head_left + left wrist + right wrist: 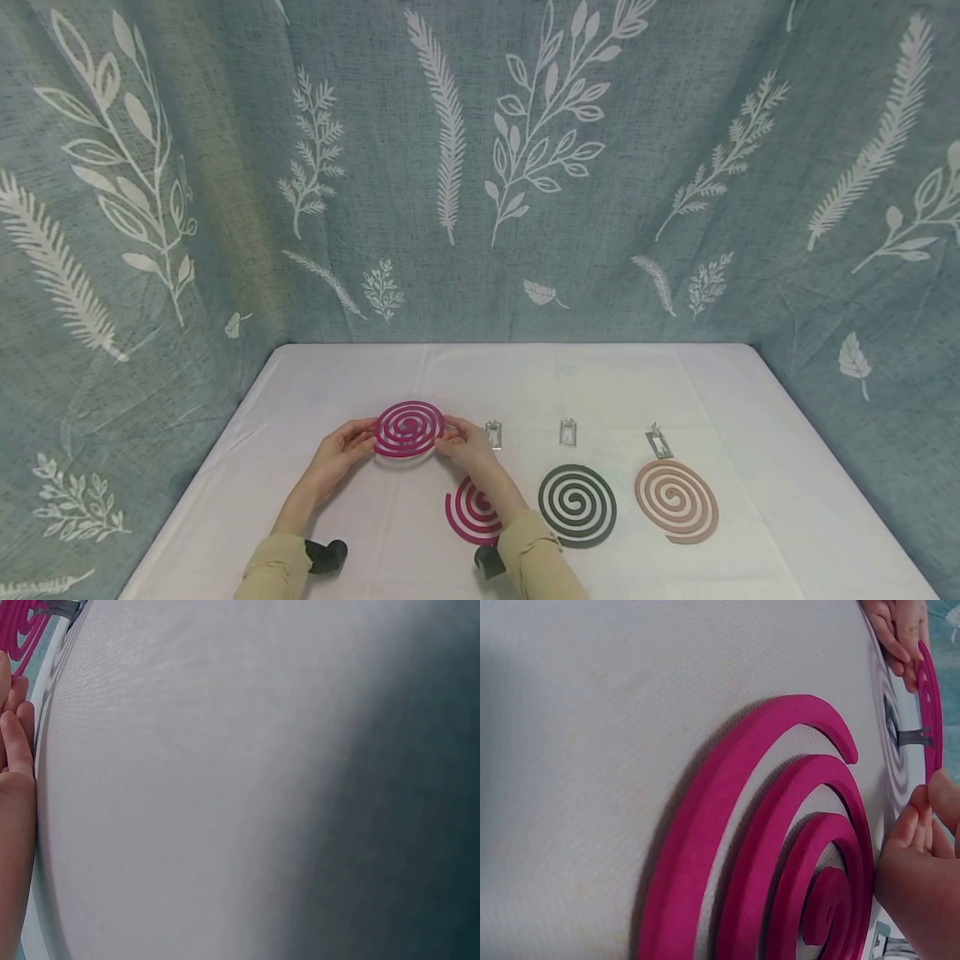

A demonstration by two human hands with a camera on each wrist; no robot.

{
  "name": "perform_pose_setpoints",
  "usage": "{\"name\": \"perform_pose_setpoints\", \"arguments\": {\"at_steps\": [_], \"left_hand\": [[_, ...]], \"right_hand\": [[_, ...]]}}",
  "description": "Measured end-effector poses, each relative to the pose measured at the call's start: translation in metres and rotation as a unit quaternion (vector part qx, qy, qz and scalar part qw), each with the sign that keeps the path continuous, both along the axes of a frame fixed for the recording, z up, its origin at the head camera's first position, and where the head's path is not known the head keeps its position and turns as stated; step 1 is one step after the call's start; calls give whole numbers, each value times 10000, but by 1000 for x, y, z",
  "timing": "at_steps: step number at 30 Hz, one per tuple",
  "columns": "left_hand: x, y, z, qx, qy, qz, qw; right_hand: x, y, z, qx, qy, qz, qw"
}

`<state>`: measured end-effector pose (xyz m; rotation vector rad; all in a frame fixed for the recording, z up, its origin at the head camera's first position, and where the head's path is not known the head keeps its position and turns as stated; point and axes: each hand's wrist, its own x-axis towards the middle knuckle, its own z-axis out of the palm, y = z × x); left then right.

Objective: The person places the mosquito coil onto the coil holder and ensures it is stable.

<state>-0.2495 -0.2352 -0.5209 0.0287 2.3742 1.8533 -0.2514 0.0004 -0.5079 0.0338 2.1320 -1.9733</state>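
Note:
A magenta mosquito coil (410,426) is raised level above the left half of the table, between both hands. My left hand (333,460) pinches its left edge with thumb and fingers. On the opposite edge my right hand (472,452) pinches it in the same way. Under the coil's middle, the right wrist view shows a grey metal coil stand (913,737). A second magenta coil (679,900) lies flat on the table below my right forearm, which covers part of it in the head view. The left wrist view catches only the held coil's edge (13,630).
To the right lie a dark green coil (576,502) and a tan coil (673,498). Behind the coils are small metal stands (561,433) in a row. Black wrist cameras (327,557) sit under both sleeves. A leaf-patterned curtain (480,308) borders the white table (360,375).

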Motion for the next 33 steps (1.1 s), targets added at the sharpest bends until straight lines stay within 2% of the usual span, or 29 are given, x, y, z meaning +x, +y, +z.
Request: {"name": "perform_pose_setpoints", "arguments": {"at_steps": [13, 20, 33], "left_hand": [[1, 1, 4, 29, -10, -113, 9999], [1, 0, 3, 135, 13, -112, 9998], [1, -1, 1, 24, 92, -65, 9999]], "right_hand": [[0, -1, -1, -37, 64, -46, 10000], [0, -2, -1, -33, 17, -91, 10000], [0, -1, -2, -2, 15, -64, 10000]]}}
